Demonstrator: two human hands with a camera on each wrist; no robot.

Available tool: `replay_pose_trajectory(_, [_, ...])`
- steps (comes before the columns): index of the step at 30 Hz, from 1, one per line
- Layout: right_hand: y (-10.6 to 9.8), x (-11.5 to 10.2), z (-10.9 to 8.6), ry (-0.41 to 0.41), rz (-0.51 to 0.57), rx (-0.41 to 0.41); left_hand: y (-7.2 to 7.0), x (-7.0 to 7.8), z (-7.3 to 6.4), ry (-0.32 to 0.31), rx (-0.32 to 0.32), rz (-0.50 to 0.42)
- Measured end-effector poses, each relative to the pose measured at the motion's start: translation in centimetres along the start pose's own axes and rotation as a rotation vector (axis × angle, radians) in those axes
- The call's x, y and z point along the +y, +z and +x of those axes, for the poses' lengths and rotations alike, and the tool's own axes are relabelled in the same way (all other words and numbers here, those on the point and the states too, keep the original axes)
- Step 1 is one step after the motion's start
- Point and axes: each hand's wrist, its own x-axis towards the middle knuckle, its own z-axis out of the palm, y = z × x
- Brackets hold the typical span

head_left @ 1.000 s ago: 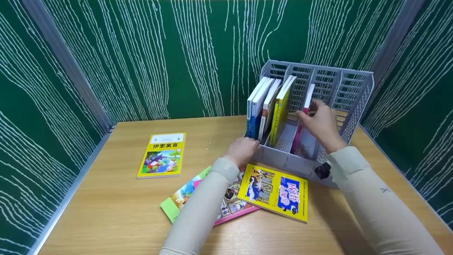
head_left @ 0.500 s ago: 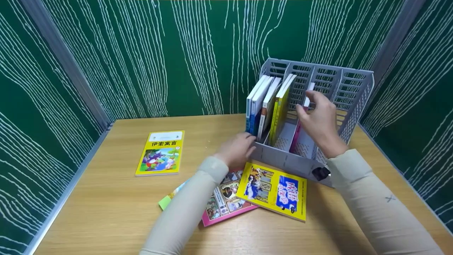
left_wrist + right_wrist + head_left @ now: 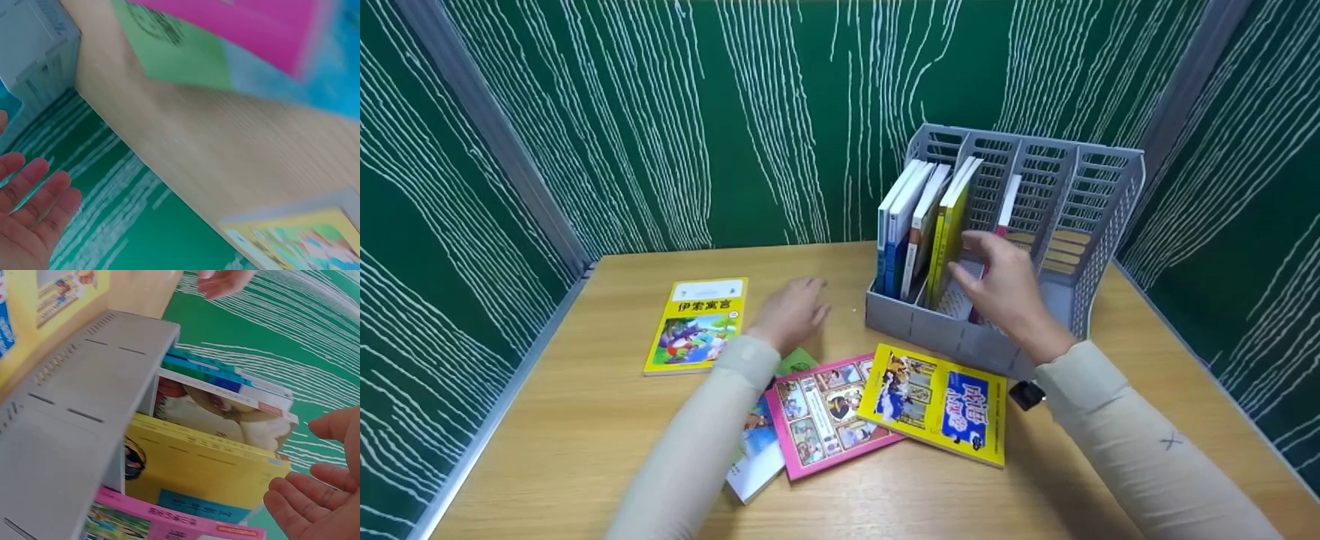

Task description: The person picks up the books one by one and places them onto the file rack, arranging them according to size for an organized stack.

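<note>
Left hand [image 3: 789,313]: fingers extended, left of rack [image 3: 937,331].
Right hand [image 3: 1011,285]: thumb and fingers apart, over rack.
Upright books [image 3: 922,241]: inside rack.

Here's the left sleeve [image 3: 682,450], long, pale beige, ending in a wide band; the right sleeve [image 3: 1147,427] matches, bearing a small dark X [image 3: 1171,441], lightly creased.

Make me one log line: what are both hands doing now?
left hand: holds nothing, above table | right hand: holds nothing, at book rack | pink-spined book: in rack
</note>
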Motion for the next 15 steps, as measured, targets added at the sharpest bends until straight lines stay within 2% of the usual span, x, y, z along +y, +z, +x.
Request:
replay_pose_trajectory(8, [1.6, 0.8, -1.1, 0.03, -0.028, -0.107, -1.2, -3.8, -1.6, -0.069, 0.058, -0.007])
replay_pose_trajectory(15, [3.1, 1.7, -1.9, 0.046, -0.056, -0.197, -1.9, -6.8, -3.4, -0.144, 0.074, -0.041])
